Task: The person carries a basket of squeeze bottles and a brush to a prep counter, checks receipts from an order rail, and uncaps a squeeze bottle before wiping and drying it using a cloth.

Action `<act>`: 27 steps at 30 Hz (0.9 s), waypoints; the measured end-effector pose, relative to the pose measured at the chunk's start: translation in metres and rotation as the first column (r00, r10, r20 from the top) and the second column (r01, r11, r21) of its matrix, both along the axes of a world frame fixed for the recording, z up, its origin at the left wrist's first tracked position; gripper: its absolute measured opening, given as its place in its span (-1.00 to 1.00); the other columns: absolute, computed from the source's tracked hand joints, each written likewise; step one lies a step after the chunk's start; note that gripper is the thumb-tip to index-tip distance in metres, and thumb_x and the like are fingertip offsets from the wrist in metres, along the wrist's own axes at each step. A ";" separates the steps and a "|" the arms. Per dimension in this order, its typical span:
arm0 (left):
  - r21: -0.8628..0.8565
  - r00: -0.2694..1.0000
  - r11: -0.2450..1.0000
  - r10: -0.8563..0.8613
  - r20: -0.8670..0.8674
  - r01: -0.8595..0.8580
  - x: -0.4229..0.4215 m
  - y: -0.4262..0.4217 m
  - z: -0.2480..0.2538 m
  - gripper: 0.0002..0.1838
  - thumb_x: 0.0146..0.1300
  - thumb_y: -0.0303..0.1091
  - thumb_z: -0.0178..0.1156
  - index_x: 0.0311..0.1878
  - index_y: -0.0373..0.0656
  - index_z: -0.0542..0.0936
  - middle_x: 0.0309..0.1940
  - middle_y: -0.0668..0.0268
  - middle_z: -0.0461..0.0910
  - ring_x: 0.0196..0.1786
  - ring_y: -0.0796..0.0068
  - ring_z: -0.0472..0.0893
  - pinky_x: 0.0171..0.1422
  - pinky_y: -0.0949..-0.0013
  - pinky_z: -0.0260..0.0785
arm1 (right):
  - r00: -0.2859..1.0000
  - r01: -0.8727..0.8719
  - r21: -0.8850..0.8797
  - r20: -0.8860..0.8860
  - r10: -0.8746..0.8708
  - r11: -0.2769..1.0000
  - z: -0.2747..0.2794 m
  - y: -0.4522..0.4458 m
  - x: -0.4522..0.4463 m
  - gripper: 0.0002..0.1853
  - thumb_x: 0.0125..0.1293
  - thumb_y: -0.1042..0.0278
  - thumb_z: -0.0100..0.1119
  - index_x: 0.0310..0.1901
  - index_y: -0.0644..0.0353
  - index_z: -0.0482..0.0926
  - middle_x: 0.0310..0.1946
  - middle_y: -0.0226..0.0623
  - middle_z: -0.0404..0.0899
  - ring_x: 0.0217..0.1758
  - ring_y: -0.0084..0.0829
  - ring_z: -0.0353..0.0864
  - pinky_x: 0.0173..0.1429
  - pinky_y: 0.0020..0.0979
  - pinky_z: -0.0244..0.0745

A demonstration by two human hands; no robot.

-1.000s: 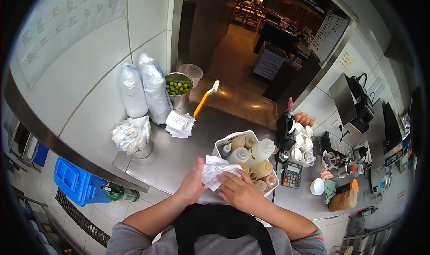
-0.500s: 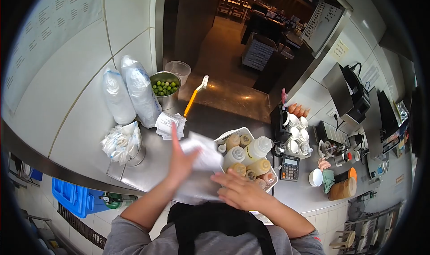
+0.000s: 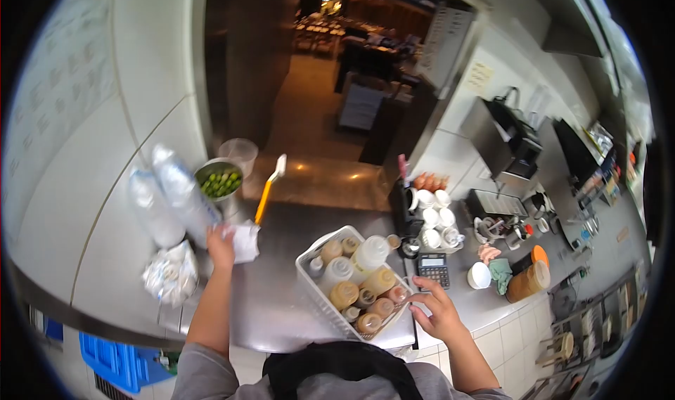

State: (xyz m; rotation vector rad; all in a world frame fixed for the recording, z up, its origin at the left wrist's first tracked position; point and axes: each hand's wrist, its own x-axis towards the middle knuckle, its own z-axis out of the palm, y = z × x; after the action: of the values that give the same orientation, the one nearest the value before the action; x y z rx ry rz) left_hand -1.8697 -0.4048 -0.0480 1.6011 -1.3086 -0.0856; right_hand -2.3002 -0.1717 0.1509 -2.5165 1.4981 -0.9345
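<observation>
My left hand (image 3: 221,248) is at the left edge of a small pile of white paper slips (image 3: 245,243), its fingers closed against the papers and slightly blurred. Two tall plastic-wrapped stacks (image 3: 184,189) lean just behind that hand. My right hand (image 3: 439,313) hovers by the right side of a white basket (image 3: 313,280), fingers apart and holding nothing. Inside the basket stand several squeeze bottles (image 3: 370,251) with clear, yellowish and brownish contents. A calculator (image 3: 433,269) lies beyond my right fingers.
At the back left are a metal container of green citrus fruits (image 3: 221,183), a clear cup (image 3: 239,153) and a yellow-handled brush (image 3: 265,197). White cups (image 3: 430,217), a white bowl (image 3: 479,275), a green cloth (image 3: 500,274) and an orange-lidded jar (image 3: 529,282) stand rightward.
My left hand has carried the white paper leftward to the slips. My right hand has moved right, off the front of the basket. The camera view has shifted.
</observation>
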 end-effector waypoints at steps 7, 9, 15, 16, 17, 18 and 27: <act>0.014 0.998 0.998 -0.069 0.005 0.069 -0.005 0.004 -0.062 -0.75 0.09 -0.48 0.27 -0.11 -0.20 0.60 0.14 -0.14 0.33 0.19 -0.14 0.36 0.34 0.10 0.18 | 0.996 0.093 -0.027 -0.014 -0.094 0.995 0.014 0.018 -0.042 -0.78 0.12 0.43 0.30 -0.17 0.15 0.58 0.14 -0.15 0.43 0.13 -0.13 0.50 0.14 -0.26 0.46; 0.110 0.997 0.993 -0.054 0.055 0.047 -0.016 0.019 -0.026 -0.77 0.11 -0.46 0.27 -0.13 -0.17 0.61 0.18 -0.07 0.27 0.20 -0.10 0.34 0.34 0.10 0.16 | 0.993 0.106 -0.055 -0.035 -0.108 0.993 0.030 0.013 -0.060 -0.79 0.14 0.37 0.30 -0.18 0.14 0.59 0.15 -0.14 0.42 0.13 -0.12 0.49 0.17 -0.23 0.43; 0.229 0.983 0.968 0.061 0.174 -0.101 -0.049 0.072 -0.005 -0.15 0.13 -0.33 0.28 0.47 0.11 0.09 0.44 -0.17 -0.17 0.41 -0.19 0.09 0.41 0.02 0.06 | 0.942 0.192 -0.215 -0.233 -0.241 0.958 0.131 -0.022 -0.134 -0.49 0.08 0.37 0.31 0.11 0.11 0.42 0.32 -0.02 0.17 0.34 0.03 0.23 0.35 -0.13 0.27; 0.109 0.992 0.991 0.061 0.113 -0.074 -0.050 0.084 -0.016 -0.15 0.14 -0.35 0.27 0.47 0.03 0.06 0.44 -0.19 -0.17 0.41 -0.20 0.08 0.43 0.02 0.03 | 0.937 0.203 -0.282 -0.222 -0.269 0.938 0.151 -0.032 -0.152 -0.48 0.09 0.36 0.31 0.12 0.11 0.40 0.33 0.01 0.15 0.36 0.04 0.20 0.36 -0.12 0.25; -0.011 0.997 0.998 0.056 0.053 -0.055 -0.055 0.096 -0.023 -0.14 0.15 -0.38 0.25 0.48 -0.06 0.03 0.43 -0.21 -0.18 0.41 -0.21 0.07 0.44 0.03 0.01 | 0.933 0.210 -0.345 -0.209 -0.293 0.915 0.171 -0.044 -0.172 -0.47 0.09 0.36 0.31 0.13 0.11 0.39 0.34 0.03 0.12 0.38 0.05 0.17 0.38 -0.11 0.23; -0.032 0.999 0.999 0.009 0.047 -0.008 -0.068 0.123 -0.004 -0.21 0.10 -0.43 0.25 0.41 -0.23 0.14 0.42 -0.26 -0.20 0.40 -0.25 0.10 0.42 0.03 0.06 | 0.897 0.267 -0.398 -0.230 -0.378 0.878 0.191 -0.055 -0.193 -0.43 0.09 0.35 0.32 0.16 0.12 0.36 0.35 0.06 0.09 0.39 0.07 0.16 0.38 -0.12 0.23; 0.446 0.936 0.892 -0.215 0.278 0.072 -0.109 0.271 0.007 -0.29 0.06 -0.25 0.34 0.30 -0.17 0.33 0.32 -0.38 0.04 0.38 -0.28 0.09 0.41 0.00 0.08 | 0.294 0.635 -0.737 -0.046 -0.955 0.231 0.380 -0.143 -0.347 -0.34 0.11 0.27 0.32 0.28 -0.29 0.33 0.51 -0.30 -0.24 0.47 0.03 0.01 0.26 0.16 0.31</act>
State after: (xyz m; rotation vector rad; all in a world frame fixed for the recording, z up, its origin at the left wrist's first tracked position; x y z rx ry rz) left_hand -1.9791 -0.1341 -0.0414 1.9452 -1.7570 -0.2283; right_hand -2.6468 -0.3144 0.5310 -2.1461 3.5275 -0.9167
